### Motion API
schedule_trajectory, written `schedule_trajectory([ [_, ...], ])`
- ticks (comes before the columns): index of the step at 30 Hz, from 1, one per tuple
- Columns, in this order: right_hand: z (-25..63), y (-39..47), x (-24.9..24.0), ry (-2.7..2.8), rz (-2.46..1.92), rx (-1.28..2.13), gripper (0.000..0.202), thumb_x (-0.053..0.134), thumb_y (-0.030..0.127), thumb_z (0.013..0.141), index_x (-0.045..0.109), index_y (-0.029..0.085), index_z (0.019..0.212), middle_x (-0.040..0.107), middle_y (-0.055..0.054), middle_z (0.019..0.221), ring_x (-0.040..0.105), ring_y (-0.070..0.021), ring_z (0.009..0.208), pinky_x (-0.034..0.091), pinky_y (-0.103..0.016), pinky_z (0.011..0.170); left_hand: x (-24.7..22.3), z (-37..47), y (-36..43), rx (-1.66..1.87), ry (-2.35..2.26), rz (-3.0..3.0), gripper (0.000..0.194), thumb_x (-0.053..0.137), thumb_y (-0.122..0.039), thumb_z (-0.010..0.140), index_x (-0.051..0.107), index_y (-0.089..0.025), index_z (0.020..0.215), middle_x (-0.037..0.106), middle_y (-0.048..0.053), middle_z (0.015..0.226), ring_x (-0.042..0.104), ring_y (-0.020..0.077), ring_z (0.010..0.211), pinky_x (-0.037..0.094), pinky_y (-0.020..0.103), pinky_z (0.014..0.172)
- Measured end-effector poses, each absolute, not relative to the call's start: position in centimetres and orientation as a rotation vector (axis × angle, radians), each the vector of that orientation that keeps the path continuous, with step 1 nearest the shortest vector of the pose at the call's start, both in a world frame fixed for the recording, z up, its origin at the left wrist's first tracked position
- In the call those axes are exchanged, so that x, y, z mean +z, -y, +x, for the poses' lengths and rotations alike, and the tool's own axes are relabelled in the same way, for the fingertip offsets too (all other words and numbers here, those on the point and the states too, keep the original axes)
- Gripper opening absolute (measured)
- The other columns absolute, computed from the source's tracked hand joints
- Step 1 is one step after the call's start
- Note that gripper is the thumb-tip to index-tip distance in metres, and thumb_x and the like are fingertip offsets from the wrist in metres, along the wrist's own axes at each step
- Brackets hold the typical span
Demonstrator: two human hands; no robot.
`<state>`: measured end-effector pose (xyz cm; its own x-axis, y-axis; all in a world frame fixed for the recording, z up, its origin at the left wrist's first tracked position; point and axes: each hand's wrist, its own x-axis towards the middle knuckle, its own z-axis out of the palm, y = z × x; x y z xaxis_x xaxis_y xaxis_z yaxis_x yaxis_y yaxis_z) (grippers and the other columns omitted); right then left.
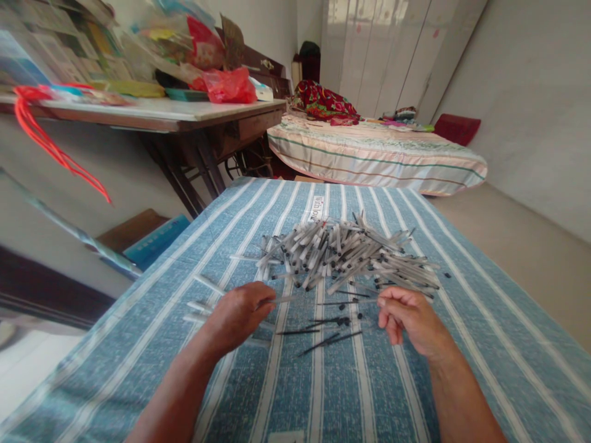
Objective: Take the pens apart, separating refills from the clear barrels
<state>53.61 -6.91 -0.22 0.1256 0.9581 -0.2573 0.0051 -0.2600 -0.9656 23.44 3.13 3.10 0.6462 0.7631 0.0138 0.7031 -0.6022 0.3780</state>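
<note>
My left hand [244, 311] is closed around a translucent pen barrel [284, 299], whose end points right. Opposite it, my right hand [409, 317] pinches a thin pen refill [344, 302] with a dark front half, its tip pointing left toward the barrel but apart from it. Between and below the hands lie several loose black refills [330, 342] and small black plugs [342, 321]. Several pale barrels [210, 284] are spread beside and partly behind my left hand. Just beyond both hands is a large heap of pens [335, 249] with clear barrels and dark ends.
A blue-and-white striped cloth [392, 400] covers the table. To the left stands a desk [184, 114] carrying bags and a red plastic bag [229, 85]; a red cord [60, 151] hangs off it. Behind are a bed [378, 151] and a white wardrobe [373, 55].
</note>
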Motion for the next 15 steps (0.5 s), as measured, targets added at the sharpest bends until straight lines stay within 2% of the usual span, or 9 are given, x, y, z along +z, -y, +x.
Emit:
schedule_trajectory([
  [4, 54.2, 7.0, -0.7, 1.077, -1.583, 1.306, 0.025, 0.051, 0.037, 0.076, 0.051, 0.015, 0.063, 0.058, 0.003, 0.046, 0.047, -0.0072, 0.026, 0.028, -0.013, 0.026, 3.2, 21.7, -3.9, 0.133, -1.369, 2.543, 0.019, 0.042, -0.024, 0.078, 0.06, -0.019, 0.082, 0.059, 0.002, 0.08, 0.056, 0.0167, 0.075, 0.039, 0.025, 0.066],
  [8, 54.6, 7.0, -1.2, 1.206, -1.746, 1.272, 0.035, 0.048, 0.043, 0.077, 0.048, 0.017, 0.054, 0.046, 0.006, 0.034, 0.04, -0.0067, 0.022, 0.027, -0.015, 0.026, 3.2, 21.1, -4.2, 0.003, -1.496, 2.531, 0.021, 0.041, -0.022, 0.075, 0.06, -0.018, 0.084, 0.06, 0.005, 0.084, 0.058, 0.0191, 0.078, 0.04, 0.027, 0.065],
  [11, 54.8, 6.8, -1.7, 1.234, -1.882, 0.997, 0.034, 0.046, 0.044, 0.079, 0.051, 0.017, 0.058, 0.047, 0.006, 0.038, 0.039, -0.0073, 0.024, 0.027, -0.018, 0.029, 3.1, 20.9, -4.3, -0.043, -1.548, 2.503, 0.024, 0.044, -0.021, 0.073, 0.061, -0.019, 0.089, 0.06, 0.006, 0.09, 0.059, 0.0209, 0.082, 0.042, 0.028, 0.067],
  [13, 54.8, 6.5, -2.0, 1.285, -1.993, 0.698, 0.027, 0.046, 0.04, 0.079, 0.059, 0.018, 0.071, 0.054, 0.003, 0.047, 0.047, -0.01, 0.032, 0.032, -0.02, 0.035, 3.1, 20.9, -4.3, -0.034, -1.556, 2.51, 0.026, 0.044, -0.022, 0.072, 0.06, -0.019, 0.092, 0.061, 0.006, 0.092, 0.059, 0.0218, 0.085, 0.042, 0.029, 0.069],
  [15, 54.9, 6.1, -2.2, 1.399, -2.127, 0.433, 0.024, 0.047, 0.035, 0.079, 0.064, 0.019, 0.085, 0.062, -0.001, 0.058, 0.059, -0.015, 0.05, 0.039, -0.022, 0.047, 3.0, 21.1, -4.2, -0.006, -1.549, 2.522, 0.028, 0.044, -0.024, 0.073, 0.06, -0.018, 0.095, 0.061, 0.006, 0.095, 0.059, 0.0224, 0.087, 0.043, 0.029, 0.07],
])
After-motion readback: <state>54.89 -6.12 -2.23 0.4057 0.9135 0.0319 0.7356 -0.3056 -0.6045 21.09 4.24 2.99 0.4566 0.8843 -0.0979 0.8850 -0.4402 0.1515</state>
